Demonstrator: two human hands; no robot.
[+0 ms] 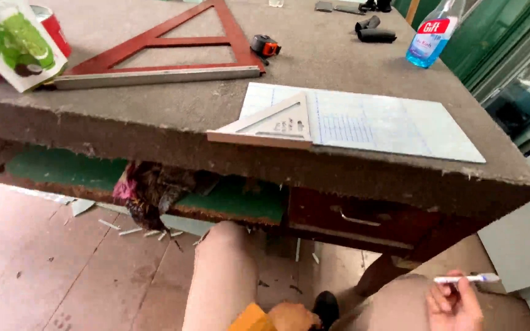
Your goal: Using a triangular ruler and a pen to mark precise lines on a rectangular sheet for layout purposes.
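Head view: right hand (454,304), low at the frame's bottom right beside the knee, fingers curled closed around a white marker pen (466,279); left hand not in view. On the workbench (154,116) above lie a glass sheet (387,125), a small set square (271,125) overlapping its left edge, and a large red triangle square (167,52). Judged step: marking paused, the pen well apart from the sheet, so resuming calls for raising it to the square's edge.

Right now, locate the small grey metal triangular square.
The small grey triangular square lies at the worktable's near edge, overlapping the pale glass sheet's left corner.
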